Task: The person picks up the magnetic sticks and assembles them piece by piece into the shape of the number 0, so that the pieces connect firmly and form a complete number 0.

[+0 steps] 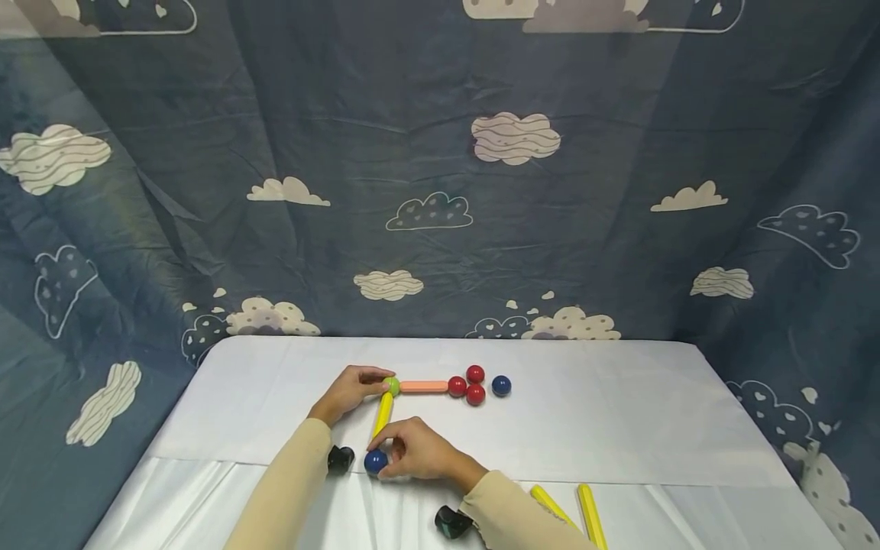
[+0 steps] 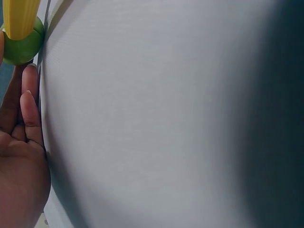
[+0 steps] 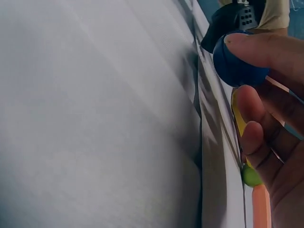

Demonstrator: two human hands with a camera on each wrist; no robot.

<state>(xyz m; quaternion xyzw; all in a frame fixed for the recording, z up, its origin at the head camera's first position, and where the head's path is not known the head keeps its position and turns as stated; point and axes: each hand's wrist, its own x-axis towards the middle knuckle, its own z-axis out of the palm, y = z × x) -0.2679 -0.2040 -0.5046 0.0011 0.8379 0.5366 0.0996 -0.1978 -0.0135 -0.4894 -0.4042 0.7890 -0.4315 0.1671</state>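
My left hand pinches a green ball at the corner where two sticks meet. An orange stick runs right from that ball to a red ball. From the same corner a yellow stick slants toward me, ending near a blue ball. Thumb and fingers of my right hand hold this blue ball, also seen in the right wrist view. In the left wrist view the yellow stick covers part of the green ball. Whether the yellow stick joins the blue ball is hidden.
Two more red balls sit right of the orange stick, with another blue ball beyond them. Two loose yellow sticks lie at the front right. Black wrist cameras sit by both wrists. A cloud-patterned curtain surrounds the white table.
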